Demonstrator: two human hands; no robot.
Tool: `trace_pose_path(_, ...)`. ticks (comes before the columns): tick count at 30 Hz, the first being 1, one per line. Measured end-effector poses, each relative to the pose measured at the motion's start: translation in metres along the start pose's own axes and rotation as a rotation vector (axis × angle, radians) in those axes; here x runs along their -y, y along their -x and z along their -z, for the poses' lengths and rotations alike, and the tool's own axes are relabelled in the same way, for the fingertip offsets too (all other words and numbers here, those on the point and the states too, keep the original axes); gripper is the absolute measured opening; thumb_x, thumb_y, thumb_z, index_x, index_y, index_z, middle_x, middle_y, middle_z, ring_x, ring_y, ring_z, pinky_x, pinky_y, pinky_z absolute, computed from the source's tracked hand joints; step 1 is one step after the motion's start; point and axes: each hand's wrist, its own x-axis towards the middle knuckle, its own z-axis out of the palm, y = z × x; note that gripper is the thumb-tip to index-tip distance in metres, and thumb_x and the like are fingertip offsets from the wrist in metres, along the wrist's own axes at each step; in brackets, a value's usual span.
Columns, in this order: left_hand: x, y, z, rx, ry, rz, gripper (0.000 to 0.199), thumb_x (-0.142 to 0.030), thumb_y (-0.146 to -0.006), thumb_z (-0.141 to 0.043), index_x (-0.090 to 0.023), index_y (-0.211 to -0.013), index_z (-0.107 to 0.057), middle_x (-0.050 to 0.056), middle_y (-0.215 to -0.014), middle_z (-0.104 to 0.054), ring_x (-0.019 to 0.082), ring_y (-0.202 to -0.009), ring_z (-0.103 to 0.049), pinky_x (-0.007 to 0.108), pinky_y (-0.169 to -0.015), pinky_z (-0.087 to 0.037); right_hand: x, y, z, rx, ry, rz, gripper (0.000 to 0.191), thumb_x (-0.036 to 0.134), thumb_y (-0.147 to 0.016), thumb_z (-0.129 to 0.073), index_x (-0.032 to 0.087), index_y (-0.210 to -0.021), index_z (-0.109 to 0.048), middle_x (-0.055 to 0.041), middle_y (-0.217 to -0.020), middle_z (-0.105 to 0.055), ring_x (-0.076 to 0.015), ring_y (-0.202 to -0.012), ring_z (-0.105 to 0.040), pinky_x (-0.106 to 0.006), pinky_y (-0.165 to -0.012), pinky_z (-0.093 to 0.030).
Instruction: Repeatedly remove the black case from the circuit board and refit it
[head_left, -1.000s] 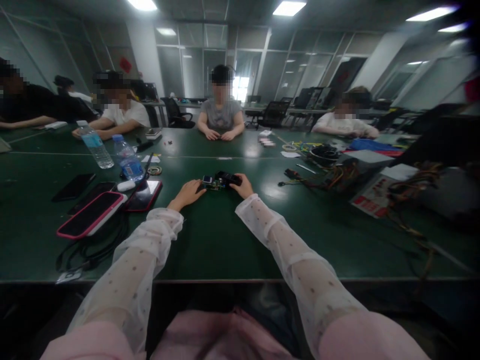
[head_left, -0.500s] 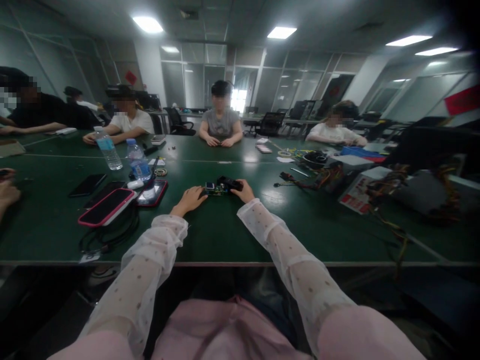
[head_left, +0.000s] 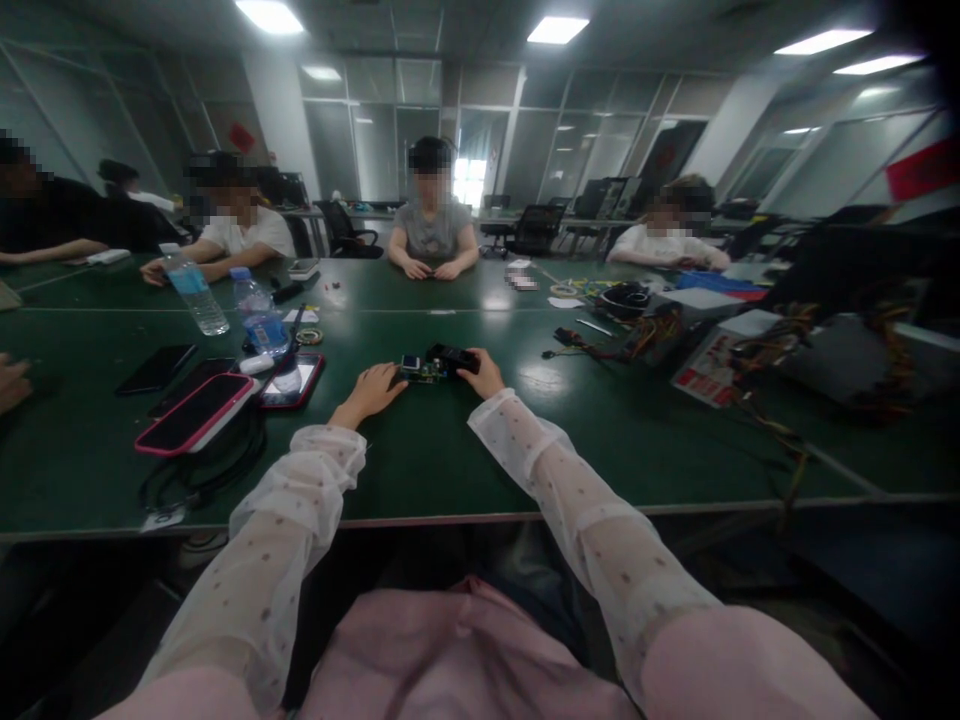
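A small green circuit board [head_left: 424, 374] with a grey square component lies on the table in front of me. Against its right part sits a black boxy piece [head_left: 452, 358], whose kind I cannot make out. My right hand [head_left: 484, 374] grips the right end of this black piece between thumb and fingers. My left hand [head_left: 371, 390] rests on the table at the board's left end, fingers stretched out and thumb pointing toward the board's edge. Whether its fingertips press the board is too small to tell.
Left of my hands are a pink-edged phone [head_left: 196, 412], a red-edged tablet [head_left: 296, 380], a black phone [head_left: 156, 368], cables and two water bottles [head_left: 259, 315] [head_left: 196, 292]. Metal boxes with wire bundles [head_left: 712, 368] stand at the right. Several people sit around the green table [head_left: 420, 470].
The whole view has shifted slightly, with the scene a little higher and farther left. Both hands stay at the board and the black piece, with hardly any change of grip.
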Motion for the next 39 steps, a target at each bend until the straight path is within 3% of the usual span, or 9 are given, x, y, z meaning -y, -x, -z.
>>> trace_pose_path(5, -0.001, 0.001, 0.002, -0.005, 0.004, -0.001, 0.054, -0.054, -0.098, -0.035, -0.018, -0.137, -0.045, 0.013, -0.144, -0.049, 0.028, -0.132, -0.045, 0.044, -0.107, -0.037, -0.006, -0.004, 0.0, -0.142, -0.044, -0.02, 0.052, 0.024, -0.07, -0.07, 0.018, -0.119, -0.052, -0.0111, -0.113, -0.065, -0.0275, -0.107, -0.064, -0.051, -0.101, -0.047)
trace_pose_path(9, -0.001, 0.001, 0.002, -0.007, 0.003, -0.003, 0.053, -0.054, -0.098, -0.036, -0.019, -0.137, -0.046, 0.013, -0.144, -0.049, 0.027, -0.132, -0.044, 0.044, -0.108, -0.037, 0.005, -0.003, -0.006, -0.198, -0.139, 0.026, 0.058, 0.037, -0.077, -0.067, 0.017, -0.127, -0.046, -0.0149, -0.12, -0.062, -0.0285, -0.112, -0.062, -0.049, -0.102, -0.047)
trace_pose_path(12, -0.001, 0.001, 0.001, -0.01, -0.007, -0.001, 0.053, -0.054, -0.098, -0.036, -0.019, -0.137, -0.046, 0.012, -0.144, -0.049, 0.028, -0.133, -0.044, 0.044, -0.108, -0.037, 0.023, 0.001, -0.015, -0.13, -0.203, 0.107, 0.062, 0.044, -0.08, -0.064, 0.016, -0.131, -0.043, -0.0177, -0.127, -0.058, -0.0296, -0.117, -0.06, -0.048, -0.103, -0.048)
trace_pose_path(16, -0.003, 0.0, 0.0, -0.01, -0.016, 0.024, 0.053, -0.054, -0.098, -0.036, -0.019, -0.138, -0.046, 0.012, -0.144, -0.049, 0.029, -0.132, -0.045, 0.045, -0.108, -0.037, 0.04, 0.007, -0.024, 0.003, -0.18, 0.197, 0.06, 0.041, -0.083, -0.063, 0.014, -0.133, -0.044, -0.0195, -0.132, -0.054, -0.0298, -0.121, -0.057, -0.048, -0.107, -0.045)
trace_pose_path(26, -0.003, 0.002, 0.001, 0.002, 0.031, 0.055, 0.065, -0.059, -0.096, -0.036, -0.016, -0.144, -0.038, 0.015, -0.145, -0.048, 0.03, -0.135, -0.042, 0.045, -0.109, -0.034, 0.036, 0.015, -0.025, 0.173, -0.116, 0.214, 0.06, 0.039, -0.082, -0.066, 0.021, -0.135, -0.047, -0.0135, -0.132, -0.055, -0.0293, -0.125, -0.053, -0.052, -0.111, -0.04)
trace_pose_path(31, -0.003, 0.001, 0.0, 0.007, 0.061, 0.089, 0.08, -0.069, -0.091, -0.037, -0.014, -0.149, -0.03, 0.018, -0.148, -0.044, 0.031, -0.138, -0.039, 0.046, -0.111, -0.03, 0.028, 0.014, -0.031, 0.112, -0.142, 0.115, 0.079, 0.056, -0.076, -0.069, 0.018, -0.14, -0.041, -0.0183, -0.133, -0.049, -0.0315, -0.124, -0.052, -0.053, -0.11, -0.04)
trace_pose_path(35, -0.005, 0.002, 0.003, 0.007, 0.074, 0.075, 0.075, -0.068, -0.092, -0.037, -0.018, -0.147, -0.033, 0.015, -0.147, -0.046, 0.03, -0.137, -0.04, 0.046, -0.111, -0.031, 0.02, 0.009, -0.03, 0.041, -0.23, -0.032, 0.084, 0.069, -0.075, -0.06, 0.02, -0.139, -0.039, -0.0169, -0.127, -0.052, -0.0292, -0.115, -0.057, -0.053, -0.105, -0.044)
trace_pose_path(39, -0.006, 0.003, 0.006, -0.001, 0.085, 0.057, 0.069, -0.065, -0.093, -0.038, -0.019, -0.144, -0.038, 0.014, -0.144, -0.049, 0.03, -0.134, -0.043, 0.046, -0.11, -0.033, 0.02, 0.008, -0.028, 0.078, -0.297, -0.075, 0.087, 0.069, -0.071, -0.065, 0.021, -0.139, -0.039, -0.0138, -0.122, -0.056, -0.0259, -0.108, -0.061, -0.049, -0.102, -0.047)
